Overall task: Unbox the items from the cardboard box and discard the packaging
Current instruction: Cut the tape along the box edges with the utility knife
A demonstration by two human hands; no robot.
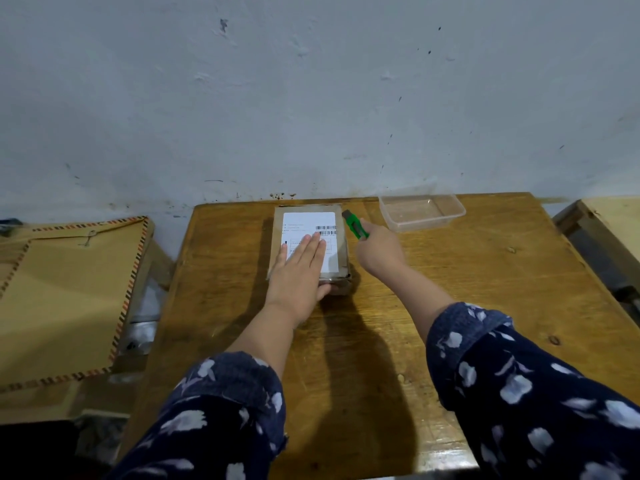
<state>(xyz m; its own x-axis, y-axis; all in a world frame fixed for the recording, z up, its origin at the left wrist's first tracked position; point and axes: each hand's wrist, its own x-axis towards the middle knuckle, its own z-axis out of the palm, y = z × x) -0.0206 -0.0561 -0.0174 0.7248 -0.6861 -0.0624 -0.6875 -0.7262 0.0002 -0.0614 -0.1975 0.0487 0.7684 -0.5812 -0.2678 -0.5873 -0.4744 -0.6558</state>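
Box [309,242] lay closed at the far middle of the table [450,289], near the wall, with a white label [309,233] on its top. You pressed your left hand [300,270] flat on the lid, fingers straight and close together, thumb over the near edge. Your right hand [379,249] was just beside the right side of the box, its fingers curled tight around a green cutter [354,225], whose tip pointed to the far right corner of the box. I could not tell if the blade was out.

I judged that you were at the first step: the opening of the seal. The next move called for a shallow cut along the tape, away from the holding hand, so that the things inside were not damaged.

A clear plastic tub [421,212] stood to the right of the box, apart from it. The table was yellow-brown wood, against a pale, marked wall [311,98]. To the left of the table lay a big brown envelope [62,296] with a striped border.
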